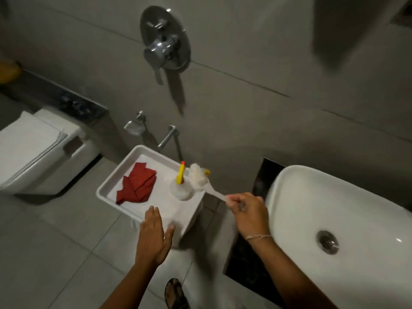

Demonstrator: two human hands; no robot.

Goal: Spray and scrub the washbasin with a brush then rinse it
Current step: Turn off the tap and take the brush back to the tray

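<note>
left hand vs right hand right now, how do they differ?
The right hand is closed around the white brush handle, held up over the tray; the left hand is open and flat, holding nothing, at the tray's near edge. The right wrist wears a thin bracelet; the left wrist shows none. Both are bare and reach toward the tray, away from the washbasin.

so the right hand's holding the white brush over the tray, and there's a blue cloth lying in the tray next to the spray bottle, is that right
Not quite: the cloth is red, not blue, as the head view shows. The rest stands: the right hand holds the white brush over the tray, and the cloth lies in the tray next to the spray bottle.
</note>
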